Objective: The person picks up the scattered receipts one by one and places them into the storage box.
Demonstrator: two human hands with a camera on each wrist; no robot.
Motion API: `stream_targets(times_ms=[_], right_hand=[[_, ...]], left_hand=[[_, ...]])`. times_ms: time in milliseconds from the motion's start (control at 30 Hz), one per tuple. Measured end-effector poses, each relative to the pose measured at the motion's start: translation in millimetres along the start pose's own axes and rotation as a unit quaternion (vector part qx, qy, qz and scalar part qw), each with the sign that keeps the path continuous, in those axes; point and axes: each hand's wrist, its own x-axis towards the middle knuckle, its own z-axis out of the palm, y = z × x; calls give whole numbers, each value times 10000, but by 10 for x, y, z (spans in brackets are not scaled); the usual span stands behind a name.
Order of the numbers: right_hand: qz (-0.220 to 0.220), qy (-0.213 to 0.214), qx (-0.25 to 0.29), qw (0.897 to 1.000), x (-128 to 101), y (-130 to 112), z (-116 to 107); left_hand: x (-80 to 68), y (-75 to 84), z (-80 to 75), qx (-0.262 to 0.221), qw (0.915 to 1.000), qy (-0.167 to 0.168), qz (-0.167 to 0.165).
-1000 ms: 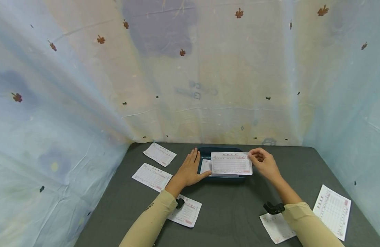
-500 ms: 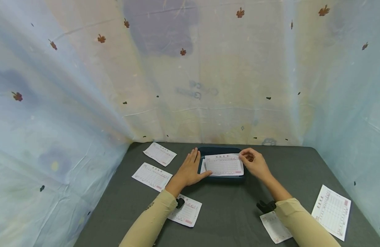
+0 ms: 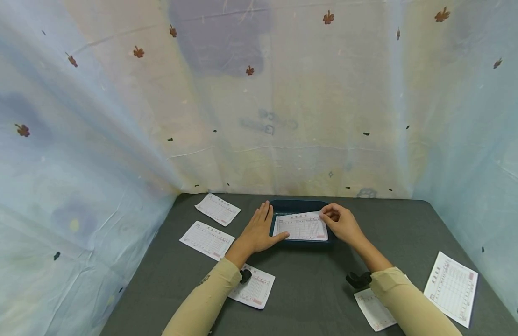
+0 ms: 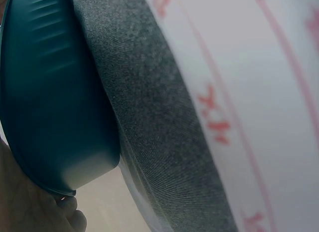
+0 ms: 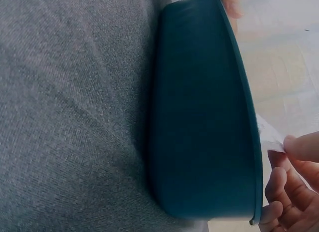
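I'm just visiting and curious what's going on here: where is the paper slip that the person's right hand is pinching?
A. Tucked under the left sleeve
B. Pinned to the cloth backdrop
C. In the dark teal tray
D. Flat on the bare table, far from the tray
C: in the head view the right hand pinches the corner of the paper slip, which lies in the dark teal tray, while the left hand rests flat beside it.

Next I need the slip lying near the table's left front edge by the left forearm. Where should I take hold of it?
Probably the slip's free right edge, coming from the right. It lies flat on the table, and its left part is hidden under the left forearm, so press a fingertip there, slide it clear, then pinch a corner.
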Motion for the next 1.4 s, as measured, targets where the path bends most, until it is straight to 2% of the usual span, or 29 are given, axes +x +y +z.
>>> stream_targets(times_ms=[633,1033,1200,1400], right_hand=[[263,-374,-508,9977,3,38,1],[128,-240,-297,9992,-71,65,-95],[63,-64,-291,9995,-179,119,-197],[202,65,-333,9992,-370,192,-365]], left_hand=[[-12,2,-9,63,10000,-12,25],[-9,3,-3,83,10000,3,8],[-10,12,0,33,10000,-45,-30],[5,8,16,58,9999,-107,-110]])
